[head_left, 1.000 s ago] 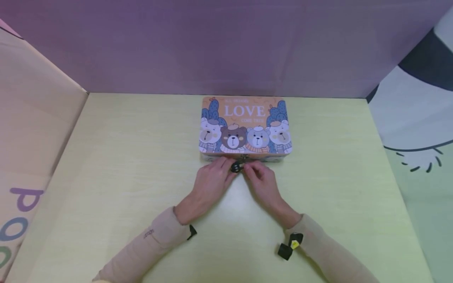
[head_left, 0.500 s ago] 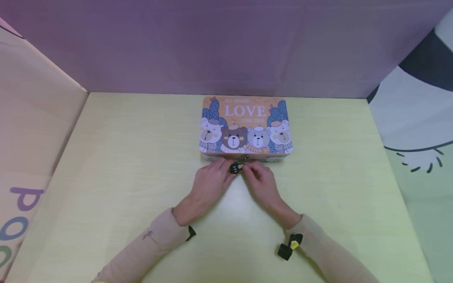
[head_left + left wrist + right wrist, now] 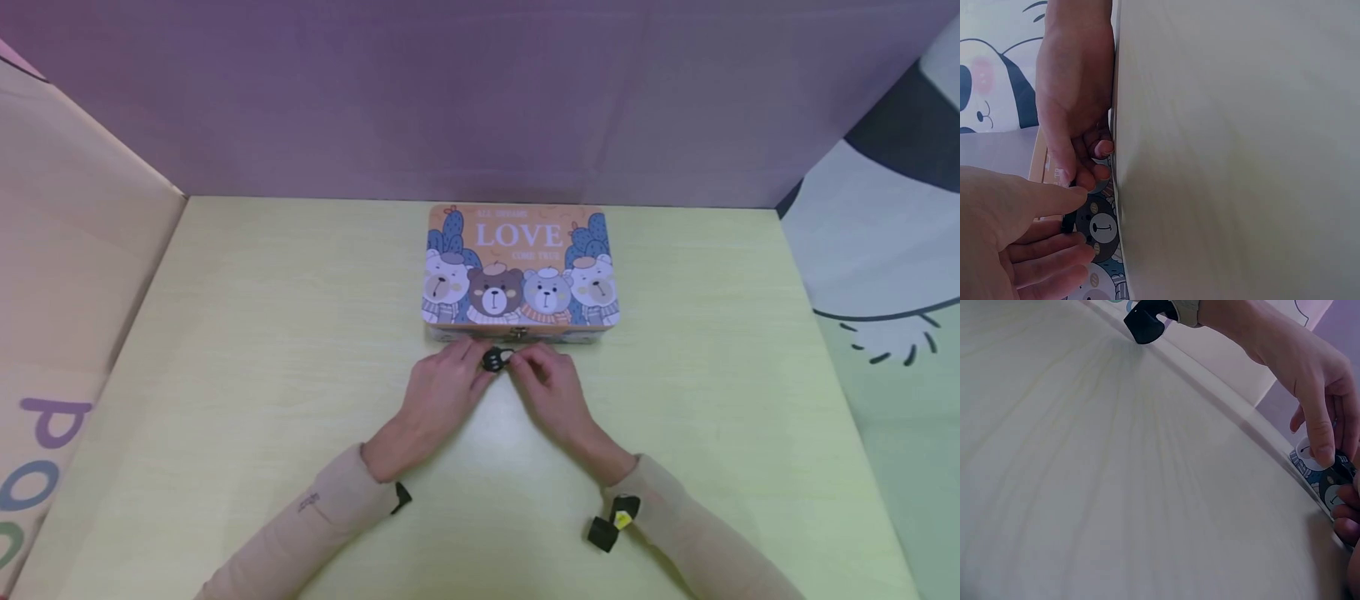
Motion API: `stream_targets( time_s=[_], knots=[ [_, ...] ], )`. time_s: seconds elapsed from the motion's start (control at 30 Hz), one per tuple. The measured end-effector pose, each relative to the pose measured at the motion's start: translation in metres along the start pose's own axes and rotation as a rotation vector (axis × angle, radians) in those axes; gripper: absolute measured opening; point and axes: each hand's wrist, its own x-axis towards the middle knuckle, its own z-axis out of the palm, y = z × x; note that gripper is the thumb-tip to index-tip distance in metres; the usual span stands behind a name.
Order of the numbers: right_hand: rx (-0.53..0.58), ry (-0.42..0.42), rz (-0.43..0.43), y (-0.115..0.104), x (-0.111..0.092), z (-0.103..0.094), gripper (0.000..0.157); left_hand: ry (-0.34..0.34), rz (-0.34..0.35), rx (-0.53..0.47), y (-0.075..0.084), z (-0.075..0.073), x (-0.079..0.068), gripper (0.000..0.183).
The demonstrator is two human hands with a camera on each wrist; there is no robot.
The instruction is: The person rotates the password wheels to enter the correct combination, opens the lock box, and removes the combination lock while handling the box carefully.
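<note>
A small black item with white marks (image 3: 492, 360) hangs between both hands, just in front of a tin box (image 3: 520, 267). My left hand (image 3: 442, 392) pinches its left side, thumb above the fingers in the left wrist view, where the item shows as a dark strip (image 3: 1069, 221). The right hand (image 3: 557, 396) pinches its other end, near a pale patch and a thin dark loop. The item's exact kind is too small to tell. The box has a lid with "LOVE" and cartoon bears; the lid is down, a metal clasp (image 3: 518, 332) on its front.
The box stands at the far edge of a pale wooden table (image 3: 285, 333), against a purple back panel (image 3: 480, 100). Printed panels rise at left and right. A small black wrist device (image 3: 603, 533) sits by the right sleeve (image 3: 690, 533).
Both hands, with the black item between them, have shifted slightly left and toward the person, away from the clasp. The box has stayed in place.
</note>
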Motion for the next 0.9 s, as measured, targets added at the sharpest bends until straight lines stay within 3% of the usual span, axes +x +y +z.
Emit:
stream_targets(
  time_s=[0.57, 0.9],
  knots=[
    [-0.084, -0.013, -0.078, 0.0, 0.0, 0.001, 0.009, -0.033, -0.036, -0.013, 0.0, -0.001, -0.003, 0.03],
    [-0.095, -0.037, -0.04, -0.012, 0.001, 0.0, 0.009, -0.088, -0.073, -0.021, 0.0, -0.003, -0.005, 0.034]
  ],
)
